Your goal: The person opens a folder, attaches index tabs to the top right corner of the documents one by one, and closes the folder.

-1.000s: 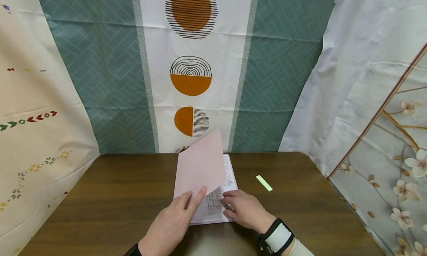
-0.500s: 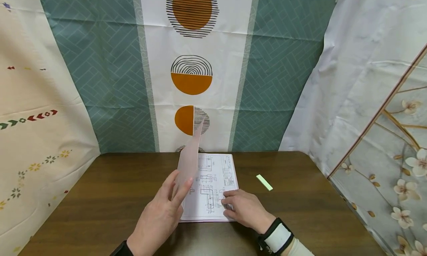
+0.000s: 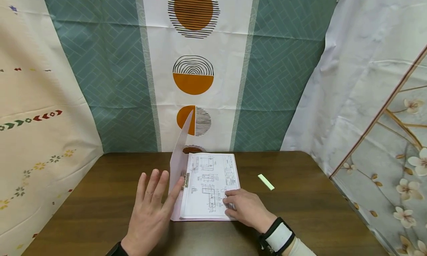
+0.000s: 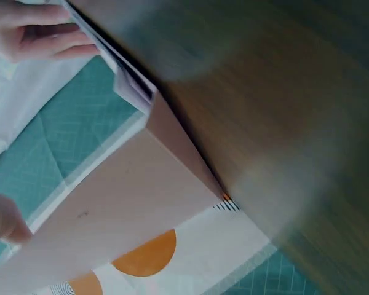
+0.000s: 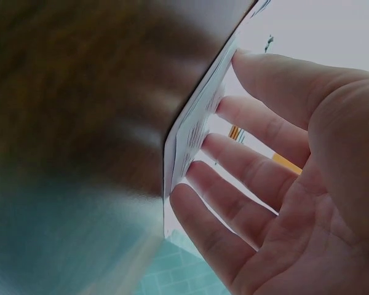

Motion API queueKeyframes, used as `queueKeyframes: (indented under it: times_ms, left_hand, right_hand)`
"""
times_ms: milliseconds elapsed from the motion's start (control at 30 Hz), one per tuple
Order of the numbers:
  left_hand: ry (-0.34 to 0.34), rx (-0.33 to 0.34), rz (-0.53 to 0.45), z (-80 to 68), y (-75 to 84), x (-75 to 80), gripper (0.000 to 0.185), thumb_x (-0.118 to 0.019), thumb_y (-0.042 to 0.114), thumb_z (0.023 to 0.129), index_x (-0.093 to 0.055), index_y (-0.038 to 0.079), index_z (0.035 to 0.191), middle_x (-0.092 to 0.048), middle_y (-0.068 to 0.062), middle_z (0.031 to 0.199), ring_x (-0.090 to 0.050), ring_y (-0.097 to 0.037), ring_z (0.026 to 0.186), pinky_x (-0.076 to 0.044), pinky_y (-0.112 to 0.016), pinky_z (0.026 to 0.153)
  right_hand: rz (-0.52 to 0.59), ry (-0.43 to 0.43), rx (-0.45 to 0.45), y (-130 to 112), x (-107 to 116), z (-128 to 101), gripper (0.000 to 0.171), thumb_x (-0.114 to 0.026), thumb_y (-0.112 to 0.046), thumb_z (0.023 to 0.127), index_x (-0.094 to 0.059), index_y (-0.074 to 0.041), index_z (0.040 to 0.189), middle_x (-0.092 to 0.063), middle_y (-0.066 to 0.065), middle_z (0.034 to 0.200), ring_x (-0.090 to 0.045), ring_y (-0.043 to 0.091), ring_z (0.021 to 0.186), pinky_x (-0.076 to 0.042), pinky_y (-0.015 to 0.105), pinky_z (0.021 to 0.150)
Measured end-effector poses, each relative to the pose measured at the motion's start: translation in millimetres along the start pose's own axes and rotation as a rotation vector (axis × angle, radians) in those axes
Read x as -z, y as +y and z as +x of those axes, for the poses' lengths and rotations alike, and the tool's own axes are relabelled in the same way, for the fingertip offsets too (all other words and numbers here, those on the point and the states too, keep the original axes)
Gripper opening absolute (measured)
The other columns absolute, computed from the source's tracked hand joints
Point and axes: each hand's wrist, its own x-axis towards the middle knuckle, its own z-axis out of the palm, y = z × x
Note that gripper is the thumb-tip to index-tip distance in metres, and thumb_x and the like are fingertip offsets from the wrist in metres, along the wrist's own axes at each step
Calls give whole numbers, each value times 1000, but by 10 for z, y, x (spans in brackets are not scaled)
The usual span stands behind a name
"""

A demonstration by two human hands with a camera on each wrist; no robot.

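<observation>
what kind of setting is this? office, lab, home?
Likely a makeshift recording booth, not a real office: patterned cloth backdrops hang on every side of a small wooden table, which bears only a pink folder of technical drawings.

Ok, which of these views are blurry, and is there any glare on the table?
Head view: sharp and evenly lit, with a soft sheen on the brown table and bowed edges from the wide lens. Left wrist view: the table is smeared, while the pink folder cover is fairly clear. Right wrist view: the right hand is crisp, everything behind it soft.
</observation>
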Motion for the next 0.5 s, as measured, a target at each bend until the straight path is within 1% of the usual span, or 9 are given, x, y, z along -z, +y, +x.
queueKeyframes:
  times_ms: [67,133,167,233,267,367,433,500]
  left_hand:
    - [-31,-23,47,-23,-4,24,58,-26,-12,109,-62,3,152,-33,-23,175,-23,-42,165,-16,-67,130]
    - [-69,-50,77,-53,-12,42,60,-23,-11,109,-62,3,153,-39,-24,172,-26,-41,165,-16,-64,131]
    - [-93,-61,81,-68,-19,49,60,-21,-10,110,-61,3,153,-40,-24,172,-28,-41,164,-16,-62,132]
    - [-145,-80,77,-91,-32,65,66,-16,-11,107,-61,3,154,-42,-25,170,-34,-43,161,-18,-61,132]
    - [-170,-86,71,-98,-40,70,66,-16,-11,107,-60,3,154,-42,-25,170,-36,-44,160,-20,-60,131]
    - [-235,-92,58,-98,-62,84,64,-22,-13,104,-61,2,154,-39,-26,172,-41,-46,156,-27,-61,129]
    - [-288,-84,45,-87,-70,98,62,-32,-15,100,-62,0,152,-34,-27,174,-39,-47,158,-30,-61,127]
    - [-335,-74,59,-75,-70,112,60,-41,-15,95,-64,-1,149,-31,-28,175,-36,-47,159,-32,-62,126]
  right_hand:
    - [4,-1,-4,4,0,0,24,-88,-26,95,-86,-17,118,-76,6,136,-69,27,127,-60,48,99]
    - [11,0,-5,6,0,1,24,-88,-25,95,-86,-16,118,-75,7,136,-69,28,128,-59,48,100]
    - [14,1,-5,7,-1,1,24,-88,-25,95,-86,-16,118,-75,7,136,-69,28,128,-59,48,100]
    - [16,4,-4,8,-4,1,24,-88,-25,95,-86,-16,118,-75,7,136,-69,28,128,-59,49,100]
    - [15,6,-2,8,-5,0,24,-88,-25,95,-85,-16,118,-75,7,136,-69,28,128,-59,49,99]
    - [13,11,5,7,-9,-6,23,-88,-26,95,-85,-17,117,-75,6,136,-69,28,128,-60,49,99]
    - [12,14,10,8,-10,-10,22,-88,-26,95,-85,-18,116,-76,6,136,-69,28,128,-60,49,98]
    - [18,15,11,8,-10,-16,22,-88,-25,95,-85,-18,116,-76,6,136,-69,28,127,-60,50,98]
